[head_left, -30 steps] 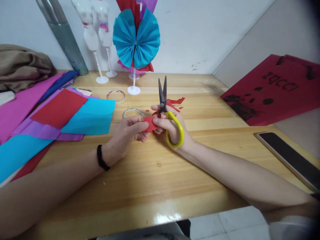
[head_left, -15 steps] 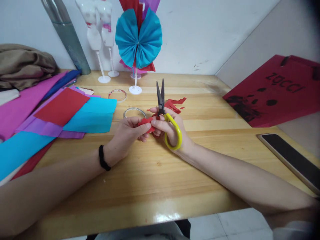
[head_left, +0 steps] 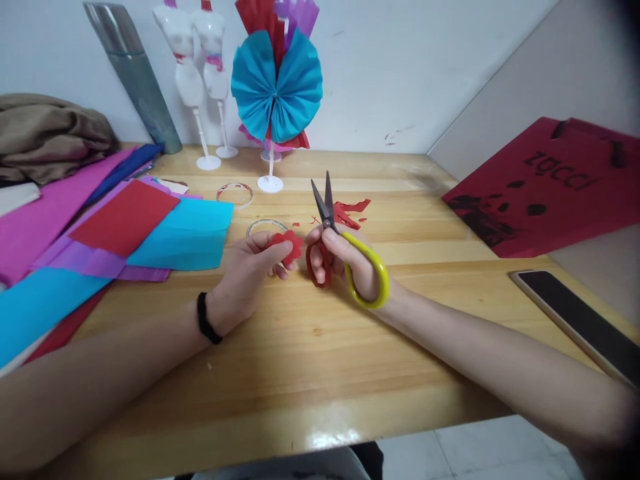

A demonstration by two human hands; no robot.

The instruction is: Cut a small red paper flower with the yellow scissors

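Observation:
Between thumb and fingers, my left hand [head_left: 253, 263] pinches a small red paper flower [head_left: 295, 247] with a scalloped edge. My right hand [head_left: 345, 257] is closed on a pair of scissors [head_left: 371, 267] with dark blades pointing up and slightly parted. One handle loop is yellow, the other red. The scissors are apart from the flower, to its right. Behind my right hand lie red paper scraps [head_left: 350, 212] on the wooden table [head_left: 320, 373]. A roll of clear tape [head_left: 267, 223] sits just beyond my left hand, partly hidden by it.
Coloured paper sheets [head_left: 185, 233] and a brown cloth [head_left: 50, 133] lie at the left. Along the wall stand a bottle [head_left: 145, 93], white mannequins [head_left: 190, 83] and one dressed in blue pleated paper [head_left: 277, 87]. A second tape roll [head_left: 235, 195], a red bag [head_left: 545, 187] and a phone [head_left: 575, 320] are also there.
My right hand has let go of the red paper and moved right with the scissors, whose blades have parted slightly more. The flower's scalloped edge now shows in my left hand.

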